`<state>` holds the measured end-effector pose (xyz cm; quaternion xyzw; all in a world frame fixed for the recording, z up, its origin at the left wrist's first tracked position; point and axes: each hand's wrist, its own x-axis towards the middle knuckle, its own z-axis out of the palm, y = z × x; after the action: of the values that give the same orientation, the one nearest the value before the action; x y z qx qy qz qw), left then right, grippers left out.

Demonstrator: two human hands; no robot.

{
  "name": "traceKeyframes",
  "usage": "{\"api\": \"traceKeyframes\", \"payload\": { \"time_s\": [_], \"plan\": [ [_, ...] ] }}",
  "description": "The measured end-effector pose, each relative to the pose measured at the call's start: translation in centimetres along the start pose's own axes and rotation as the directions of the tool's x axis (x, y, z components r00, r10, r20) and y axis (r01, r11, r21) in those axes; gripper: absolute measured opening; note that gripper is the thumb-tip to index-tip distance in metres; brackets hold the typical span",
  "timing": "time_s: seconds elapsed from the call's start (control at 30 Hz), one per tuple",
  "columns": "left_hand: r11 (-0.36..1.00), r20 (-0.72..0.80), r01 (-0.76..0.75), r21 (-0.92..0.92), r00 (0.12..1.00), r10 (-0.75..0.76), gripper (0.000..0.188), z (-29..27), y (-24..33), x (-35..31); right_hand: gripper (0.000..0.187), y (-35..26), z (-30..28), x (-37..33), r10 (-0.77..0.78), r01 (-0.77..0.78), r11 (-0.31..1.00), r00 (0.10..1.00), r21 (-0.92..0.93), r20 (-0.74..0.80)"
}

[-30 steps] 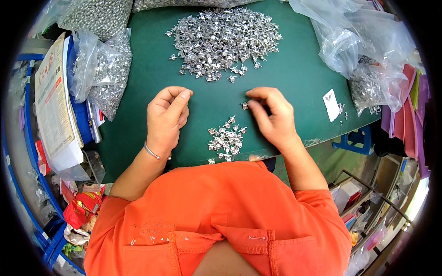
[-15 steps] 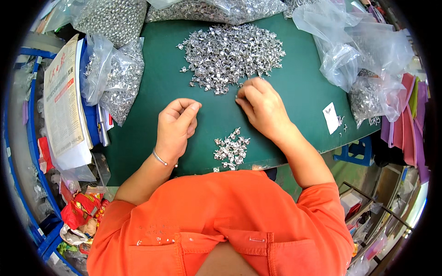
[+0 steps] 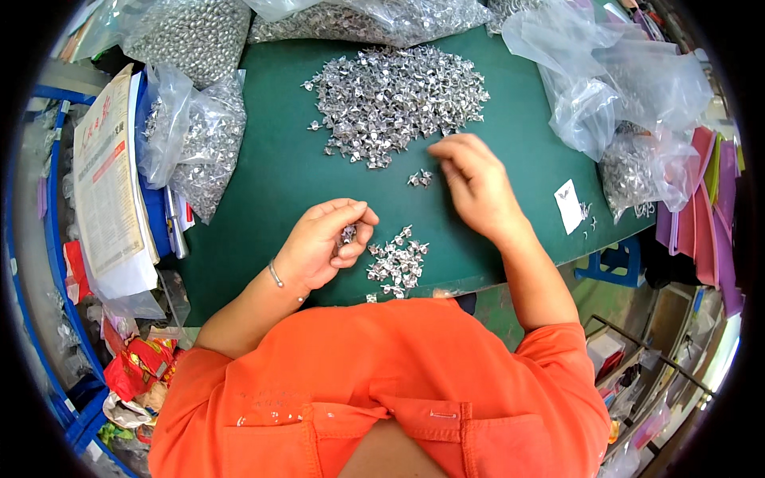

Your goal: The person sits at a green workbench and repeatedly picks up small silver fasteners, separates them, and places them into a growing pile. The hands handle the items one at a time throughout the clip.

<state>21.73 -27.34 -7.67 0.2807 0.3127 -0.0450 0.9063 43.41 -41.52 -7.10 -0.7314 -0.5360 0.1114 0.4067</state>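
Note:
My left hand (image 3: pixel 323 243) is curled closed around several small shiny metal pieces (image 3: pixel 348 235), which look like little silver fittings with tiny lobes. My right hand (image 3: pixel 482 187) hovers at the right, its fingers loosely bent and slightly blurred, with thumb and fingers apart and nothing seen between them. Just left of its fingertips lies a little cluster of the same pieces (image 3: pixel 420 179). Beyond it spreads the large heap of silver pieces (image 3: pixel 390 99). A smaller group (image 3: pixel 398 261) rests near the table's front edge, right of my left hand.
The green table (image 3: pixel 271 143) carries clear bags of metal parts (image 3: pixel 211 143) at left and back. Crumpled plastic bags (image 3: pixel 586 95) lie at the right, above a white card (image 3: pixel 568 206). A newspaper stack (image 3: pixel 111 183) stands at left. A blue stool (image 3: pixel 612 263) is below the right edge.
My left hand has come nearer and right, turning to show pieces in its curl. My right hand has drawn back right from the heap; a little cluster now lies apart from it.

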Motion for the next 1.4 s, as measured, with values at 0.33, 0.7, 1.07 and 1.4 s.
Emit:
{"api": "traceKeyframes", "payload": {
  "time_s": [0.33, 0.7, 1.07, 1.4],
  "plan": [
    [0.999, -0.021, -0.029, -0.025, 0.999, 0.029, 0.024, 0.1, -0.1, 0.3, 0.014, 0.4, 0.9, -0.7, -0.153, 0.153, 0.988, 0.987, 0.004, 0.05],
    [0.997, 0.001, -0.073, -0.01, 0.997, 0.073, 0.024, -0.3, -0.6, 0.4, 0.011, 0.7, -1.4, -2.6, 0.171, -0.171, 0.985, 0.983, 0.013, -0.066],
    [0.997, -0.017, -0.075, 0.004, 0.997, 0.076, 0.023, -0.1, -0.6, 0.3, 0.011, -1.0, -1.9, -3.0, 0.201, -0.247, 0.962, 0.929, 0.117, 0.312],
    [0.996, -0.018, -0.084, 0.007, 0.996, 0.084, 0.023, 0.0, -0.7, 0.3, 0.012, 0.1, 0.2, -2.6, -0.102, 0.108, 0.987, 0.993, -0.116, 0.059]
  ]
}}
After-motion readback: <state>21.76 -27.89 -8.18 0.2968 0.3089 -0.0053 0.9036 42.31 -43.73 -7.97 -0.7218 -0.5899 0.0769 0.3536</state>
